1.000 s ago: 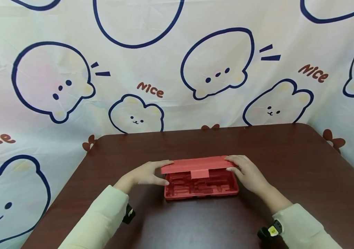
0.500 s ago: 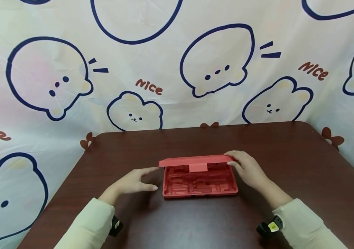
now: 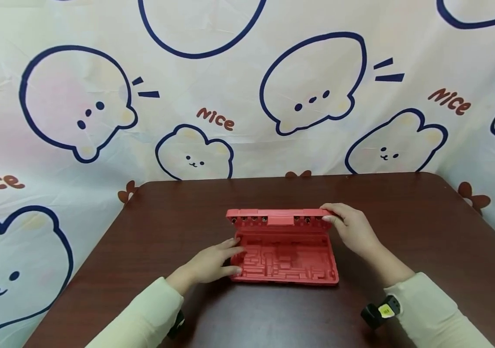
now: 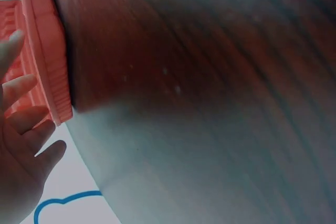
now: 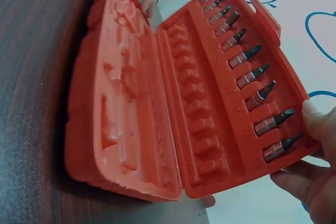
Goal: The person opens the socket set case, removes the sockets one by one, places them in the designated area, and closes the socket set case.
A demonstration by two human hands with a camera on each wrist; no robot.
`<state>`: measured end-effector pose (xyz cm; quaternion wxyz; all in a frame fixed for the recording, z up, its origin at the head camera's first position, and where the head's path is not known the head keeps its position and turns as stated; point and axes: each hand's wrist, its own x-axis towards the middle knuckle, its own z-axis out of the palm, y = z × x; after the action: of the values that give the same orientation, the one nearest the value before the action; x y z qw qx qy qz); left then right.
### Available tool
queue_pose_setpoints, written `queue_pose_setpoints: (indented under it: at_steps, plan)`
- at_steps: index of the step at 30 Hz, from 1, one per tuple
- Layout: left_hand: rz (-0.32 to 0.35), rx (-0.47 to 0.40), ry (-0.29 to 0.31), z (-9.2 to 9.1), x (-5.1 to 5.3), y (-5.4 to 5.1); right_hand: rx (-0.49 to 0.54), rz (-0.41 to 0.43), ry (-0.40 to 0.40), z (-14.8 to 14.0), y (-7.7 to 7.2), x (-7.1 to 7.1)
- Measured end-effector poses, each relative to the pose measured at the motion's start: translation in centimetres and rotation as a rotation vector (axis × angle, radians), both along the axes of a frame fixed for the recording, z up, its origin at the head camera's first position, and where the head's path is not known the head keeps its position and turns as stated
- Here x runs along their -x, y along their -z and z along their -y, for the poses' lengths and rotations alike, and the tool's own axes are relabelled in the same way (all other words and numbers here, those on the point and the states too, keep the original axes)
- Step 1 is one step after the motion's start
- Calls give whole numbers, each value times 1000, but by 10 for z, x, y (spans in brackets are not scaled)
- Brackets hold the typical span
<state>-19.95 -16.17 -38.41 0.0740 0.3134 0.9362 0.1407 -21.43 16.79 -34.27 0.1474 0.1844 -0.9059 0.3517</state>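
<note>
A red hinged case lies on the table, its moulded base (image 3: 291, 258) facing up and its lid (image 3: 247, 214) raised at the back. Inside the lid, a row of metal bits (image 5: 253, 75) shows in the right wrist view; the base has shaped hollows. My right hand (image 3: 354, 232) pinches the lid's right corner, thumb on one face and fingers behind in the right wrist view. At the base's left edge, my left hand (image 3: 212, 261) rests with fingers spread and fairly straight, some reaching over the rim; the left wrist view shows them beside the case (image 4: 50, 51).
The dark brown table (image 3: 178, 212) extends around the case. Behind it and at the sides hangs a pale cloth (image 3: 247, 159) with blue outlined cartoon figures. Each wrist carries a black device, the right one (image 3: 378, 311) with a yellow label.
The lid has swung further up and back with my right hand, so the bits inside show. My left hand came off the lid, moved away left, then returned to the base's left edge.
</note>
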Motion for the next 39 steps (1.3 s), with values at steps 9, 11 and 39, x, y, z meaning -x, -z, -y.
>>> queue_pose_setpoints:
  at_steps: [9, 11, 39]
  plan:
    - [-13, 23, 56, -1, 0, 6, 72, 67, 1, -1, -6, 3]
    - [4, 20, 54, -1, 1, 7, 87, 90, 6, -2, -7, 3]
    - [44, 82, 76, 3, 2, 2, 503, 476, -127, -19, 0, 64]
